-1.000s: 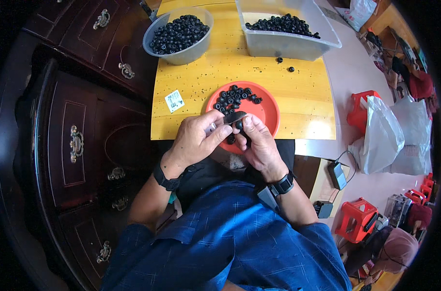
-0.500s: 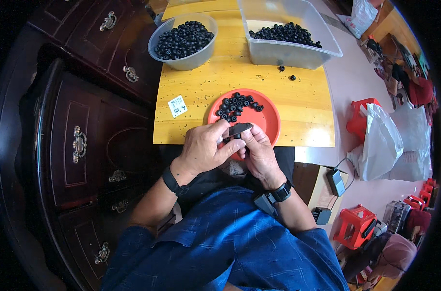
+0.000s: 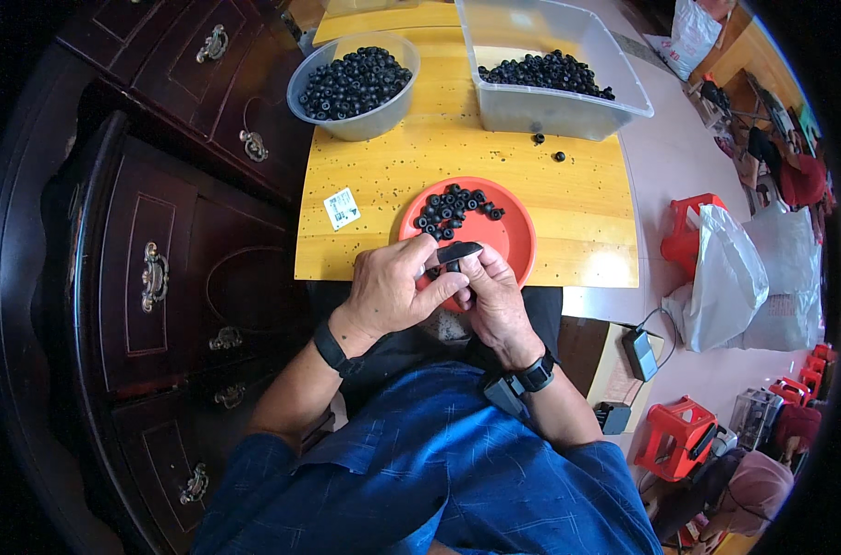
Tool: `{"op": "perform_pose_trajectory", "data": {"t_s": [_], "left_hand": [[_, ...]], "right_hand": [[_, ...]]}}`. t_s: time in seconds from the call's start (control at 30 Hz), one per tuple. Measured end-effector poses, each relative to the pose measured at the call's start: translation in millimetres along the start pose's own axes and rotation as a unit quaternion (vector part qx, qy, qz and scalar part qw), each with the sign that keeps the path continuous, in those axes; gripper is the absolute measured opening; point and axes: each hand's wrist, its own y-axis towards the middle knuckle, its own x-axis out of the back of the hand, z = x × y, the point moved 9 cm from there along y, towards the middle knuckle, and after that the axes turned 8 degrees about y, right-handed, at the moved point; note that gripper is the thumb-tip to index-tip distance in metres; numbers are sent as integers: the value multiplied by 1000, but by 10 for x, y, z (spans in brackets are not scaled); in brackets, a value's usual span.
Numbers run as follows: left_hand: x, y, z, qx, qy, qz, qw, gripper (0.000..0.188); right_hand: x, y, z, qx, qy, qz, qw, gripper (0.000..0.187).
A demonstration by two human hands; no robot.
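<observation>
My left hand [image 3: 390, 288] and my right hand [image 3: 500, 301] meet over the near rim of a round red plate [image 3: 517, 236]. Between their fingertips lies a dark, flat, leaf-shaped piece [image 3: 456, 251] with a pale edge; its right tip is in my right thumb and fingers. Just under it, a small black ring-like part [image 3: 453, 266] shows by my left thumb, in that hand's pinch. My fingers partly hide both. On the plate, several similar black parts [image 3: 454, 205] are gathered toward the far left side.
Behind the plate stand a round clear bowl [image 3: 363, 128] and a rectangular clear bin [image 3: 554, 117], both holding many black parts. Two loose parts [image 3: 560, 156] and a white label [image 3: 342, 208] lie on the yellow table [image 3: 582, 222]. Dark drawers [image 3: 147, 268] flank the left.
The view has shifted slightly, so the table and containers sit a little lower. My hands keep nearly the same pinch, and the dark piece is tilted slightly differently.
</observation>
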Motion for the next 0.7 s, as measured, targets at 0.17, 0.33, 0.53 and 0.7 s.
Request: {"op": "perform_pose_trajectory", "data": {"t_s": [0.17,0.33,0.53,0.7], "left_hand": [[6,-5,5,-9,-7,-12,1000,38],[16,-2,-20,-14,-6,-11,1000,40],[-26,-35,-62,-24,-17,-4,1000,41],[5,-4,-22,-10,-45,4,999,29]], "right_hand": [[-13,1,-14,-1,13,2,1000,17],[-5,-13,-19,-4,15,-1,1000,16],[-19,-15,17,1,3,-14,1000,14],[-32,15,-6,3,33,1,999,14]]}}
